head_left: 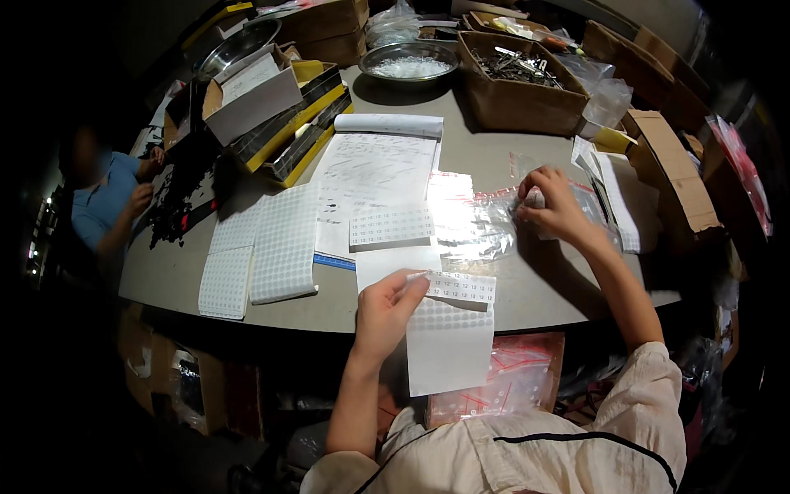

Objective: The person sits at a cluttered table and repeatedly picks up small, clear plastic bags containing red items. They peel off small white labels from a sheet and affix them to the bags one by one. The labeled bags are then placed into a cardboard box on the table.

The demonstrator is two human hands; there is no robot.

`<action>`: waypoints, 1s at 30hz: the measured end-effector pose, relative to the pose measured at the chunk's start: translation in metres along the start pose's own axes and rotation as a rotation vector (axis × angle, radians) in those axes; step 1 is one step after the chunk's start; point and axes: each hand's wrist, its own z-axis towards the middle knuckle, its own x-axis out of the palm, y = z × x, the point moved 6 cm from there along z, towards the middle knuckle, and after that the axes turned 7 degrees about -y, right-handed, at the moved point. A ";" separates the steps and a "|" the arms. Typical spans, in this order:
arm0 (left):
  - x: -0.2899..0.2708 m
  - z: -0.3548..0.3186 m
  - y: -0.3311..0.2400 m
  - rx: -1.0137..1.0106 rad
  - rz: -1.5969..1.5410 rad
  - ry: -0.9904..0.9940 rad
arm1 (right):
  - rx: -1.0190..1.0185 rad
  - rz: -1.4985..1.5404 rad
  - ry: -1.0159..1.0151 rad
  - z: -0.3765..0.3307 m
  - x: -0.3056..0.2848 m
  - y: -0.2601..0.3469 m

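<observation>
Pinched by your left hand (385, 311), the white sticker sheet (450, 350) overhangs the near edge of the table (333, 296), long axis running toward you, while your right hand (557, 203), its closure unclear, is at a clear bag (485, 235), beyond which stand a metal bowl (409, 79) of clear bits (409, 66) and a carton (510, 107) of metal pieces (514, 67).

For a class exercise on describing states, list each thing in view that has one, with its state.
Left hand, pinching the label sheet
Label sheet, hanging from the pinch
Right hand, fingers bent; grip unclear
Clear plastic bags, lying flattened; seal unclear
Writing pad, written on, top rolled back
Steel bowl, holding clear pieces
Cardboard box, open, holding metal parts
Blue ruler, partly covered
</observation>
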 end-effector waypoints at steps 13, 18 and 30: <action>-0.004 -0.004 0.013 0.071 0.047 -0.062 | -0.422 0.144 0.204 -0.054 0.028 0.153; 0.000 -0.002 0.008 0.057 0.146 -0.083 | -0.593 -0.046 0.091 -0.078 0.029 0.165; 0.001 -0.001 0.007 -0.015 0.147 0.026 | 0.256 0.793 0.241 0.028 0.002 0.012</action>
